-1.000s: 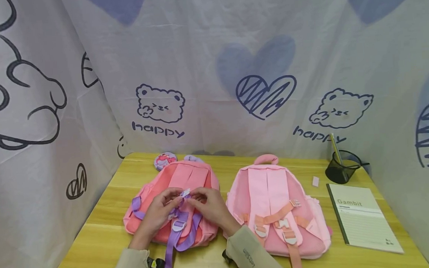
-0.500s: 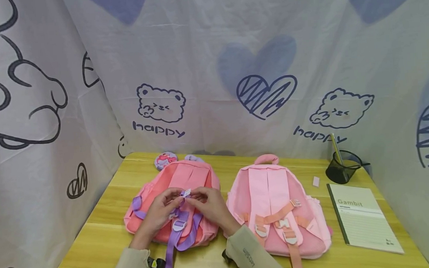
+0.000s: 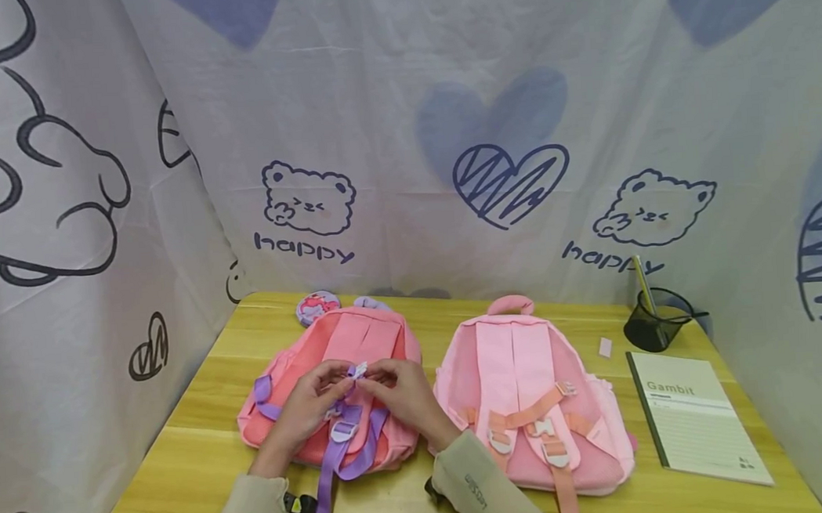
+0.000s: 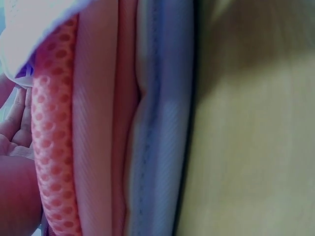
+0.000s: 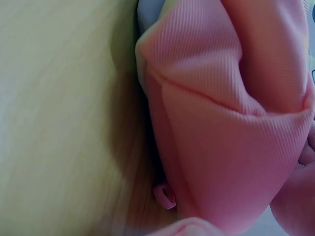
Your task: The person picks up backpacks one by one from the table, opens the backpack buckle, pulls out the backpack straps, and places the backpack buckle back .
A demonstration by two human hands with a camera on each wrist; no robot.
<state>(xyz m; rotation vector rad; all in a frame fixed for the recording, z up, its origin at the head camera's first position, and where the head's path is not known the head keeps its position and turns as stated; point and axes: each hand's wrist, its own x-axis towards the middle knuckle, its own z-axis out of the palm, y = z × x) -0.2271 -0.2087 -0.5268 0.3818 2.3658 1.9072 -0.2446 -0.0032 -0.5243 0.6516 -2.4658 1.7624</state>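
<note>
A coral-pink backpack (image 3: 359, 330) lies on the table with its shoulder straps up. Above its lower part, my left hand (image 3: 303, 404) and right hand (image 3: 407, 390) meet at a small white buckle (image 3: 360, 369) on a purple strap (image 3: 350, 372). The fingers of both hands pinch it, and they partly hide it. Below them, another purple strap (image 3: 334, 457) hangs through a white adjuster (image 3: 342, 431). In the left wrist view the backpack's side (image 4: 96, 123) fills the middle, and the right wrist view shows its side pocket (image 5: 221, 142); neither shows the buckle.
A light pink backpack (image 3: 514, 352) with orange straps lies to the right. Further right are a notebook (image 3: 697, 427), a black mesh pen holder (image 3: 645, 330) and a small pale pink eraser-like block (image 3: 605, 347). A round plush charm (image 3: 315, 308) lies behind the coral backpack.
The white buckle has turned a little between the fingers and shifted slightly to the right. Both hands and the backpacks stay nearly in place.
</note>
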